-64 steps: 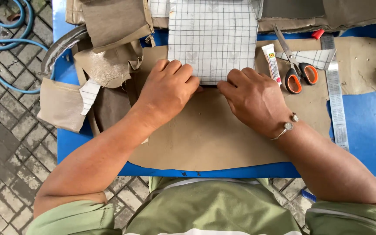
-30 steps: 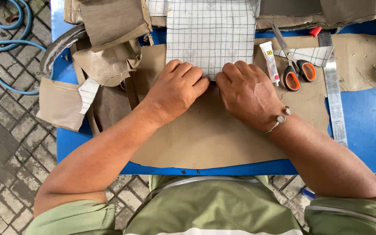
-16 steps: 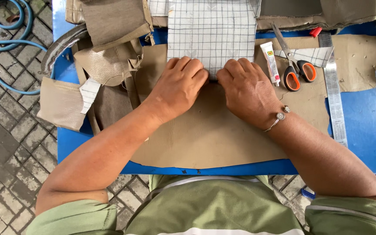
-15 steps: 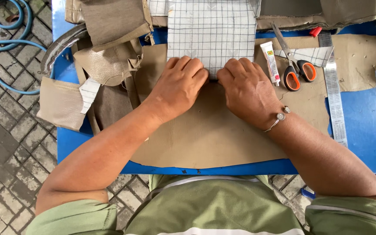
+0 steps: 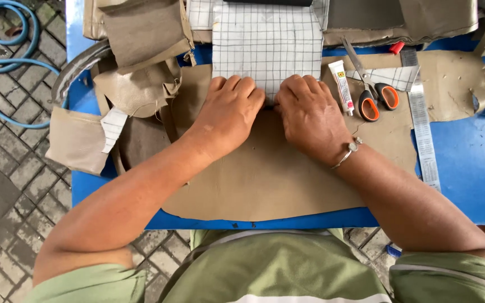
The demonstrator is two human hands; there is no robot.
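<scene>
1. A white gridded fabric panel (image 5: 266,42) lies at the far middle of the blue table (image 5: 467,168), its near edge overlapping a large tan leather sheet (image 5: 265,179) that covers most of the surface in front of the person.
2. The left hand (image 5: 228,115) lies palm down on that near edge, fingers together and curled slightly, knuckles up. It pinches nothing; it seems to press the panel's edge flat onto the leather, probably to seat it.
3. The right hand (image 5: 310,115) sits just beside it, nearly touching, in the same posture: fingers close together, bearing down along the same edge. A silver bracelet (image 5: 348,154) circles its wrist. The fingertips of both hands are bent under, so I cannot tell whether they tuck the edge.
4. Just right of the right hand lies a small white glue tube (image 5: 342,87), its cap pointing away. Being so near, it suggests that the seam under the hands is being glued.
5. Beside the tube rest scissors with orange and black handles (image 5: 374,98), closed, blades pointing away, with a small gridded offcut (image 5: 391,77) partly under them.
6. Further right a long metal ruler (image 5: 422,129) runs along the edge of the leather sheet.
7. To the left, folded tan leather pieces (image 5: 136,62) are heaped, one hanging off the table's edge.
8. Beyond the table, a blue hose (image 5: 7,62) coils on the grey paving (image 5: 7,191).
</scene>
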